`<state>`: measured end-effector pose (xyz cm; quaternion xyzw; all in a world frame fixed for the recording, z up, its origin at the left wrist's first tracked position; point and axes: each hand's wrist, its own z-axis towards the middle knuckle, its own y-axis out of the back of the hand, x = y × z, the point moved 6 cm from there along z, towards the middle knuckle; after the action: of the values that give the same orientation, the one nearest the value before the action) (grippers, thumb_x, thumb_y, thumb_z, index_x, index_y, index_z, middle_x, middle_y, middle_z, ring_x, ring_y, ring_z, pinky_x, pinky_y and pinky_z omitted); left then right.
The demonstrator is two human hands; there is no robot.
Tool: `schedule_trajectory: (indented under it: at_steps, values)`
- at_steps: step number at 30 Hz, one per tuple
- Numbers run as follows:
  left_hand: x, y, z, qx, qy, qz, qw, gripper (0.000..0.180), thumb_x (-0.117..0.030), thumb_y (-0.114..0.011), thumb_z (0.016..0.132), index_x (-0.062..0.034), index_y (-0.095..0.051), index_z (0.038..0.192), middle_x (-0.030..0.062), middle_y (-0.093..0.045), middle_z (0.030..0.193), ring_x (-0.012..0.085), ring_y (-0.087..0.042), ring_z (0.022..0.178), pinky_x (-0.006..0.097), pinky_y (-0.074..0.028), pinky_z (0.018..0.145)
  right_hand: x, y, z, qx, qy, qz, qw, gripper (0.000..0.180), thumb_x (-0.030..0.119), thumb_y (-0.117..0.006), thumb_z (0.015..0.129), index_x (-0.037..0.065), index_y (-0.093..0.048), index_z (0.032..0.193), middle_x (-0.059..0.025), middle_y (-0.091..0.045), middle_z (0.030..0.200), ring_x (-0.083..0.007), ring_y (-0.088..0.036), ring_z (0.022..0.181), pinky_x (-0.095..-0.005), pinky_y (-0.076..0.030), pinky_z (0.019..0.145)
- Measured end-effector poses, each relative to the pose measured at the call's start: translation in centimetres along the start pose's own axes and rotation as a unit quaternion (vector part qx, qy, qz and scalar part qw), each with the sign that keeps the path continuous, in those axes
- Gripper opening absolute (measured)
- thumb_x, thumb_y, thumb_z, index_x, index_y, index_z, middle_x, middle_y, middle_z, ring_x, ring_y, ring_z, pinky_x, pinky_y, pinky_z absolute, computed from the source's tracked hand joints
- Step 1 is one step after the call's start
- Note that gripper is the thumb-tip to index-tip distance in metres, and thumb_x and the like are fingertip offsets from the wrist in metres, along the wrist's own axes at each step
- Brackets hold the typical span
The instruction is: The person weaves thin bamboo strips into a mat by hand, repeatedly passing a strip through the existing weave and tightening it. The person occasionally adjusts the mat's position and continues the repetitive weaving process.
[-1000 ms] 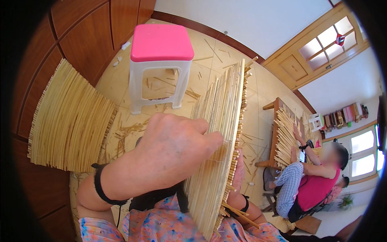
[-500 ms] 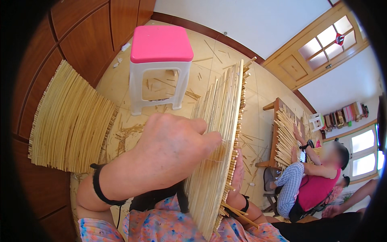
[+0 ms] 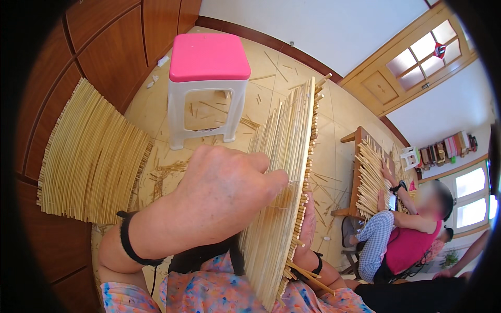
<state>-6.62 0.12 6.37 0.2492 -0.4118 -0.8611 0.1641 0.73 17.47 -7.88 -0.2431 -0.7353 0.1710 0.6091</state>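
A mat of thin, pale reeds (image 3: 271, 219) stands steeply tilted over my lap, its cut reed ends facing right. My left hand (image 3: 229, 175) is closed in a pinch against the mat's left face; whatever lies between thumb and forefinger is too small to make out. A fine pale thread seems to run across the reeds just below these fingertips. On the mat's other side, my right hand (image 3: 309, 221) holds it, the palm edge against the reed ends and most fingers hidden. Several loose reeds (image 3: 313, 278) stick out near my right wrist.
A finished-looking reed mat (image 3: 94, 156) leans on brown wooden cabinets at left. Ahead stands a white stool with a pink top (image 3: 209, 57). Reed scraps litter the tiled floor. At right, a seated person (image 3: 412, 235) handles reeds on a low wooden table (image 3: 342, 212); another person's arm (image 3: 469, 255) shows beyond.
Both my hands and the mat stay almost still. At the right edge, the other person's arm has moved down and right.
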Motion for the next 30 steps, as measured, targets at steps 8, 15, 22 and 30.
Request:
schedule_trajectory:
  at_steps: [8, 15, 22, 30]
  values:
    - [0.2, 0.0, -0.1, 0.006, 0.006, 0.004, 1.000, 0.020, -0.010, -0.068, 0.075, -0.0123, -0.075, 0.093, 0.0026, -0.052, 0.062, 0.0238, -0.061, 0.055, 0.038, -0.048, 0.046, -0.6, 0.8, 0.0, -0.019, -0.053, 0.070, 0.996, 0.065, 0.056, -0.023, 0.108, 0.007, -0.047, 0.144, -0.0127, -0.061, 0.131, -0.0246, -0.063, 0.116, -0.0411, -0.052, 0.102]
    - [0.3, -0.1, -0.1, 0.005, 0.004, -0.008, 1.000, 0.020, -0.009, -0.068, 0.074, -0.0124, -0.075, 0.093, 0.0024, -0.053, 0.062, 0.0236, -0.061, 0.055, 0.038, -0.048, 0.046, -0.5, 0.7, -0.2, -0.034, -0.016, 0.046, 0.998, 0.065, 0.058, -0.024, 0.108, 0.008, -0.049, 0.142, -0.0119, -0.063, 0.129, -0.0246, -0.064, 0.114, -0.0416, -0.052, 0.102]
    - [0.0, 0.1, -0.1, 0.009, -0.002, 0.000, 1.000, 0.021, -0.010, -0.068, 0.073, -0.0127, -0.074, 0.093, 0.0021, -0.052, 0.062, 0.0235, -0.061, 0.055, 0.038, -0.047, 0.046, -0.5, 1.9, -0.1, -0.039, 0.011, -0.015, 0.999, 0.061, 0.053, -0.026, 0.109, 0.007, -0.047, 0.143, -0.0115, -0.062, 0.128, -0.0223, -0.064, 0.112, -0.0392, -0.054, 0.098]
    - [-0.2, 0.5, 0.1, 0.018, -0.008, 0.006, 1.000, 0.022, -0.010, -0.067, 0.073, -0.0124, -0.073, 0.094, 0.0021, -0.051, 0.063, 0.0233, -0.060, 0.055, 0.038, -0.047, 0.046, 1.9, -2.4, -0.5, -0.035, 0.131, -0.194, 0.972, 0.054, 0.044, -0.027, 0.111, 0.006, -0.042, 0.145, -0.0110, -0.062, 0.128, -0.0205, -0.063, 0.115, -0.0372, -0.055, 0.097]
